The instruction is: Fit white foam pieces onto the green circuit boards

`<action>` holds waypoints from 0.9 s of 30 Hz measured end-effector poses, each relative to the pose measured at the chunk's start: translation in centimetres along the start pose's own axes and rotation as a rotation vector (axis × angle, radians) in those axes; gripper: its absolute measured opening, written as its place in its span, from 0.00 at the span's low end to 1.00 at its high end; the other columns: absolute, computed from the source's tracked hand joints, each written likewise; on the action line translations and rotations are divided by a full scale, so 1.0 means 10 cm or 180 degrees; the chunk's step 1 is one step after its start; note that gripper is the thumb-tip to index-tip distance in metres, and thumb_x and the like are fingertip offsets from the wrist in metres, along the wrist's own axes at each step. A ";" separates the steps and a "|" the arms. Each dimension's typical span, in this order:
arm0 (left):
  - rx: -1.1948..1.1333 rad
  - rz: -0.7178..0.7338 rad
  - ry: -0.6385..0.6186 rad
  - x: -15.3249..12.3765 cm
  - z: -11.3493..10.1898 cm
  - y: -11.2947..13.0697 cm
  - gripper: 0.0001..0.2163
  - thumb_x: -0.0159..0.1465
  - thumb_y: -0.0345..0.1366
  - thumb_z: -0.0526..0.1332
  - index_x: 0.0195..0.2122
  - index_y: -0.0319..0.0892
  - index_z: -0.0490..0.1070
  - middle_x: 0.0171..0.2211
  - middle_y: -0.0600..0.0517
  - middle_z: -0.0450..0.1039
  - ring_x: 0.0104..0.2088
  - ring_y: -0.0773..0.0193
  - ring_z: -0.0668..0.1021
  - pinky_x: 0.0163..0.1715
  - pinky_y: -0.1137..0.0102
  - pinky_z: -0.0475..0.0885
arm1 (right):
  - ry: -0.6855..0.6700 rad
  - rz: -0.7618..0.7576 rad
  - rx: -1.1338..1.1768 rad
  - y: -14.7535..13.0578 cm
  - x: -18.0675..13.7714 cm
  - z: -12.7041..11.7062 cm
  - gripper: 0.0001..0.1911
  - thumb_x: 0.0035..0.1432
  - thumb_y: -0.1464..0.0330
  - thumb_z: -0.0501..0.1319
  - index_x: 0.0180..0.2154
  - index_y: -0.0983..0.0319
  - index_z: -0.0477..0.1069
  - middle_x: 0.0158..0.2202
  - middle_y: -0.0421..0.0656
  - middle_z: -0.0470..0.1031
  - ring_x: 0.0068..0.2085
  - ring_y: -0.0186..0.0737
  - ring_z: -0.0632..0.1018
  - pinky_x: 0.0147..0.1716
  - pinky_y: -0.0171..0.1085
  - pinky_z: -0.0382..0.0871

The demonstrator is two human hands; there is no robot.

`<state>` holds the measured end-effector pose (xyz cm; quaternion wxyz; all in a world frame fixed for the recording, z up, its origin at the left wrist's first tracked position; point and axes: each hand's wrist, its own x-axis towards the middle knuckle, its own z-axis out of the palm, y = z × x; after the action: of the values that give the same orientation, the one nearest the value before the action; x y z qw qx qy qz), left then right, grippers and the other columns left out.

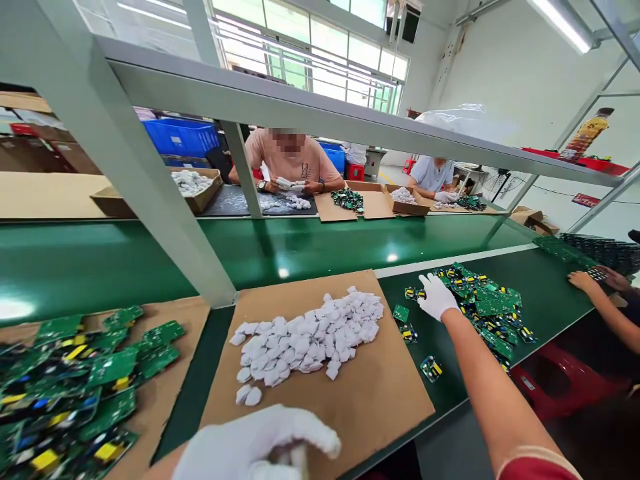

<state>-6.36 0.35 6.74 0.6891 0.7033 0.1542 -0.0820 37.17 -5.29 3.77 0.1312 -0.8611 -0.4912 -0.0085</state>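
Head view: right hand out at the boards, left fist near.
My gloved right hand (436, 297) lies palm-down on a circuit board (414, 293) at the left edge of the board pile (487, 310), right of the cardboard sheet (360, 400); grip or mere touch, I cannot tell. My left hand (260, 447) is curled closed, nearer than the white pieces (310, 337). Risk, as I judge it: my forearm could sweep the loose board (431, 369) off the near edge. No writing legible.
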 end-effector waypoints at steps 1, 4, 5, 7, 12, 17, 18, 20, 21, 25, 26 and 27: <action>-0.0134 0.0108 -0.0337 0.18 0.06 0.04 0.24 0.53 0.54 0.62 0.46 0.45 0.72 0.30 0.50 0.77 0.28 0.64 0.75 0.28 0.73 0.67 | -0.0083 0.0020 -0.0056 0.06 0.06 0.07 0.30 0.51 0.68 0.65 0.56 0.65 0.63 0.60 0.54 0.60 0.60 0.54 0.60 0.57 0.50 0.55; -0.0606 0.0299 -0.0605 0.60 0.16 0.00 0.23 0.54 0.53 0.62 0.46 0.44 0.70 0.42 0.47 0.75 0.30 0.65 0.77 0.27 0.75 0.65 | -0.0228 -0.0016 -0.0133 0.13 0.09 0.26 0.20 0.56 0.63 0.63 0.50 0.64 0.68 0.55 0.50 0.66 0.55 0.49 0.67 0.53 0.52 0.60; -0.0722 0.0283 -0.0584 0.69 0.17 -0.07 0.22 0.54 0.51 0.63 0.46 0.45 0.69 0.45 0.46 0.73 0.29 0.67 0.77 0.25 0.76 0.64 | -0.0214 -0.0038 -0.0140 0.14 0.07 0.31 0.18 0.58 0.62 0.61 0.48 0.63 0.69 0.53 0.48 0.68 0.53 0.47 0.68 0.52 0.51 0.61; -0.0907 0.0218 -0.0576 0.79 0.17 -0.24 0.21 0.54 0.48 0.65 0.46 0.44 0.68 0.47 0.45 0.71 0.28 0.69 0.77 0.23 0.77 0.64 | -0.0085 -0.0039 -0.0138 0.14 -0.01 0.36 0.17 0.58 0.61 0.61 0.46 0.63 0.70 0.50 0.47 0.70 0.51 0.46 0.70 0.51 0.49 0.62; -0.1505 0.0440 -0.0578 0.84 0.11 -0.52 0.25 0.54 0.50 0.64 0.50 0.44 0.65 0.48 0.42 0.69 0.32 0.62 0.79 0.25 0.74 0.69 | 0.0371 0.0071 -0.0022 0.10 -0.22 0.22 0.16 0.56 0.58 0.60 0.39 0.64 0.73 0.38 0.48 0.76 0.41 0.45 0.75 0.42 0.41 0.67; -0.1661 0.0379 -0.0104 0.84 0.18 -0.30 0.27 0.54 0.52 0.64 0.49 0.42 0.63 0.45 0.43 0.71 0.28 0.66 0.78 0.22 0.77 0.66 | 0.0503 -0.0587 0.0206 -0.48 -0.64 -0.18 0.16 0.52 0.59 0.62 0.40 0.62 0.72 0.40 0.46 0.75 0.42 0.44 0.74 0.43 0.40 0.66; -0.1651 0.0353 0.0083 0.84 0.22 -0.21 0.27 0.55 0.53 0.62 0.50 0.42 0.62 0.45 0.43 0.70 0.27 0.67 0.78 0.20 0.78 0.65 | 0.0386 -0.0897 0.0274 -0.67 -0.75 -0.26 0.16 0.48 0.59 0.65 0.39 0.60 0.72 0.40 0.44 0.75 0.42 0.43 0.74 0.43 0.38 0.65; -0.1633 0.0371 0.0606 0.84 0.27 -0.07 0.25 0.58 0.55 0.55 0.48 0.41 0.61 0.42 0.44 0.71 0.23 0.70 0.76 0.17 0.78 0.62 | -0.0044 -0.1922 0.0327 -1.06 -0.96 -0.37 0.14 0.47 0.60 0.66 0.37 0.57 0.73 0.37 0.42 0.76 0.40 0.43 0.74 0.40 0.38 0.64; -0.1596 0.0399 0.0874 0.83 0.29 -0.02 0.24 0.59 0.56 0.53 0.44 0.40 0.61 0.38 0.46 0.72 0.20 0.72 0.74 0.15 0.78 0.59 | -0.0177 -0.2373 0.0344 -1.23 -1.05 -0.40 0.12 0.49 0.60 0.65 0.36 0.57 0.73 0.34 0.42 0.76 0.37 0.43 0.74 0.39 0.39 0.64; -0.1171 0.0563 0.1853 0.68 0.31 -0.01 0.20 0.60 0.56 0.51 0.32 0.41 0.59 0.22 0.56 0.67 0.14 0.75 0.65 0.15 0.77 0.56 | -0.0310 -0.2591 0.0711 -1.67 -1.19 -0.37 0.29 0.49 0.58 0.65 0.52 0.59 0.67 0.44 0.48 0.75 0.43 0.49 0.74 0.40 0.42 0.65; -0.1015 0.0640 0.2120 0.61 0.30 -0.04 0.19 0.61 0.55 0.51 0.31 0.41 0.58 0.20 0.57 0.65 0.15 0.74 0.65 0.18 0.76 0.59 | -0.0408 -0.2393 0.0910 -1.73 -1.18 -0.34 0.34 0.47 0.57 0.66 0.55 0.60 0.63 0.48 0.49 0.73 0.45 0.50 0.74 0.42 0.43 0.66; -0.0850 0.0722 0.2404 0.53 0.30 -0.08 0.19 0.61 0.54 0.50 0.30 0.42 0.59 0.19 0.57 0.64 0.16 0.72 0.66 0.22 0.74 0.62 | -0.0613 -0.2217 0.1123 -1.79 -1.16 -0.30 0.35 0.47 0.57 0.66 0.56 0.60 0.63 0.50 0.49 0.72 0.46 0.50 0.74 0.42 0.43 0.66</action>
<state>-1.37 -2.04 4.12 0.6739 0.6010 0.3269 0.2789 16.33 -7.09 8.89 0.2196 -0.6042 -0.7576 0.1127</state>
